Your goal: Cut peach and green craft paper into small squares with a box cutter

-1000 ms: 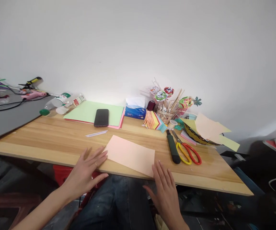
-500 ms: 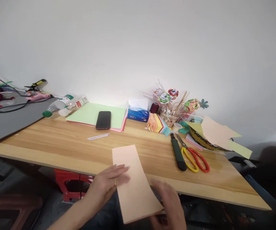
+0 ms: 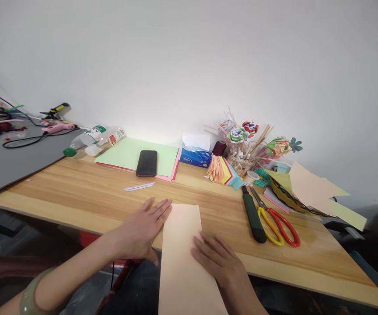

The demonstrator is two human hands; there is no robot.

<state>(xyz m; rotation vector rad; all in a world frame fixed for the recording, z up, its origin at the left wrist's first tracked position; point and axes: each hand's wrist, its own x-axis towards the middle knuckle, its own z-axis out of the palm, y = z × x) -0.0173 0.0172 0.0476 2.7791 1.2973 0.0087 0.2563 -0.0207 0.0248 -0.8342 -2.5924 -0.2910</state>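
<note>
A long peach paper sheet point(image 3: 182, 245) lies lengthwise over the near edge of the wooden table point(image 3: 87, 192), its near end hanging past the edge. My left hand point(image 3: 143, 229) rests flat and open beside the sheet's left edge, fingers touching it. My right hand point(image 3: 217, 258) lies open on top of the sheet, fingers stretched flat and pressing it down. Neither hand grips anything.
A black phone point(image 3: 146, 162) lies on green and pink sheets point(image 3: 126, 153) at the back. A white paper strip point(image 3: 139, 187), tissue box point(image 3: 195, 155), folded coloured papers point(image 3: 223, 170), paper flowers point(image 3: 241, 135), a black knife point(image 3: 253, 214), red-yellow scissors point(image 3: 279, 221) and loose sheets point(image 3: 313, 188) are nearby.
The peach sheet was turned from lying crosswise to lengthwise and set back down. Both hands moved from its sides to flat contact with it.
</note>
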